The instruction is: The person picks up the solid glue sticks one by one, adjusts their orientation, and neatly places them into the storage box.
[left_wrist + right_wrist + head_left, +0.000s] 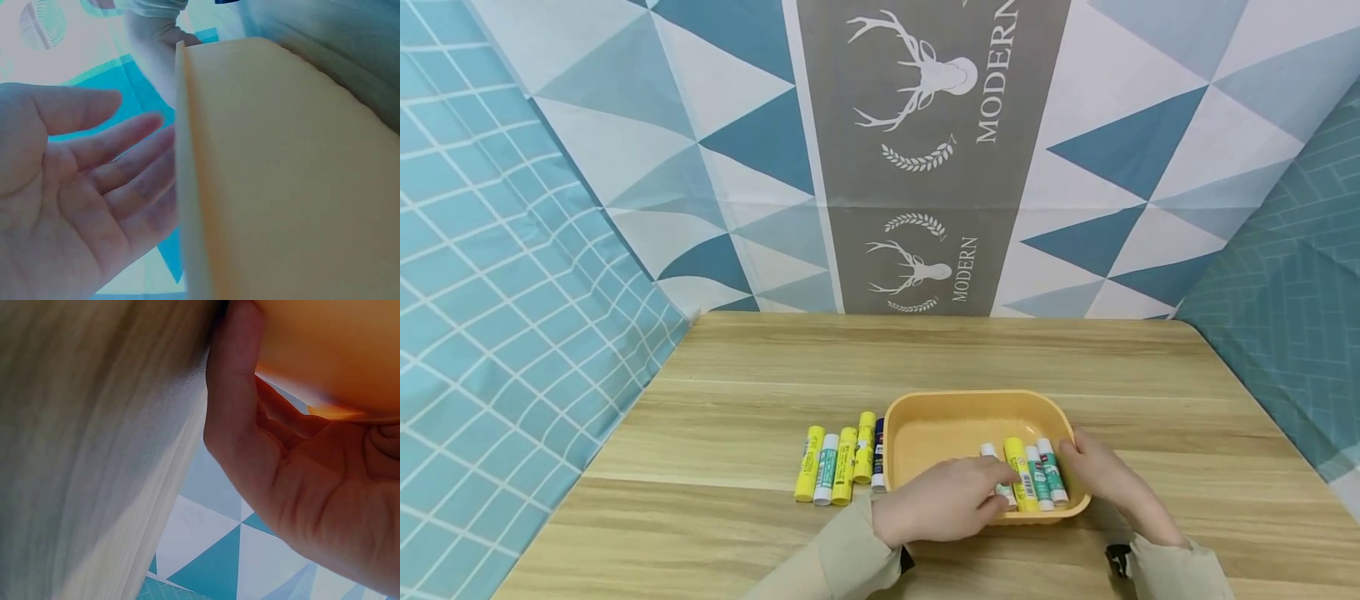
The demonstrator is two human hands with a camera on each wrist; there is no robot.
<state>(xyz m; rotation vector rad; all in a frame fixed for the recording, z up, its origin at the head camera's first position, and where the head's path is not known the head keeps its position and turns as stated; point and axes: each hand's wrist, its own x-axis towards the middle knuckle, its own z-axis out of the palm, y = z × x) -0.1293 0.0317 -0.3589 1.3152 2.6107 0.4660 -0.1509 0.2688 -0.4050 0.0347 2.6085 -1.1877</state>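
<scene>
A yellow-orange plastic tray (925, 398) stands on the table with several glue sticks in its right half. My left hand (943, 500) reaches over its front rim, fingertips at a white-and-green glue stick (989, 451). In the left wrist view the fingers of this hand (81, 187) look loosely extended, and the rim hides part of them. Beside that stick lie a yellow glue stick (1016, 454) and two more white-and-green ones, one being the rightmost glue stick (1052, 473). My right hand (1112, 479) grips the tray's right side, its fingers (234, 381) curled against the outer wall.
Left of the tray several glue sticks lie side by side: a yellow one (809, 464), a white-and-green one (825, 469), more yellow ones and a dark blue one (878, 454) partly behind the tray. Patterned cloth (917, 167) hangs behind the wooden table (737, 400).
</scene>
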